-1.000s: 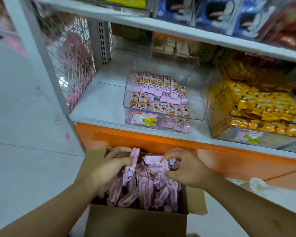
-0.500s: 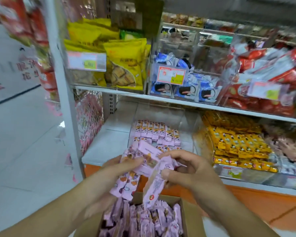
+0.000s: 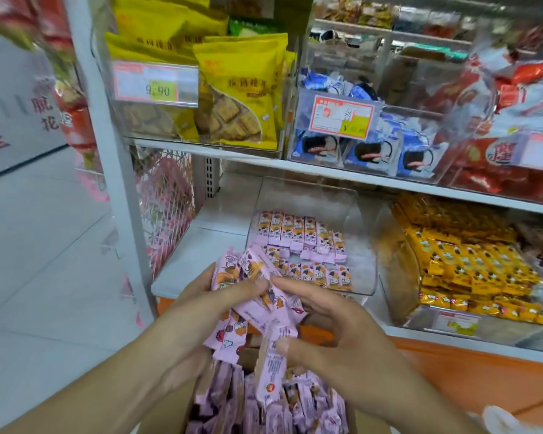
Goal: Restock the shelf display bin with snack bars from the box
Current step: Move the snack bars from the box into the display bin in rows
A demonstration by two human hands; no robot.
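A bunch of pink snack bars (image 3: 251, 296) is held between both hands above the cardboard box (image 3: 170, 408). My left hand (image 3: 201, 311) grips the bunch from the left, thumb across the top. My right hand (image 3: 329, 321) holds the bunch from the right, and its thumb pinches one bar (image 3: 271, 368) that hangs down. More pink bars (image 3: 264, 408) fill the box below. The clear shelf display bin (image 3: 358, 220) stands just beyond the hands on the lower shelf, with rows of pink bars (image 3: 298, 236) lying in it.
A clear bin of yellow bars (image 3: 470, 264) stands right of the pink bin. The upper shelf (image 3: 326, 170) overhangs, carrying bins of yellow bags (image 3: 235, 89), blue packs and red packs. A white upright post (image 3: 119, 183) is at left; tiled floor (image 3: 44, 277) beyond.
Both hands have lifted a bunch of pink bars out of the box and raised it toward the display bin. The view tilted up from the box to the shelves.
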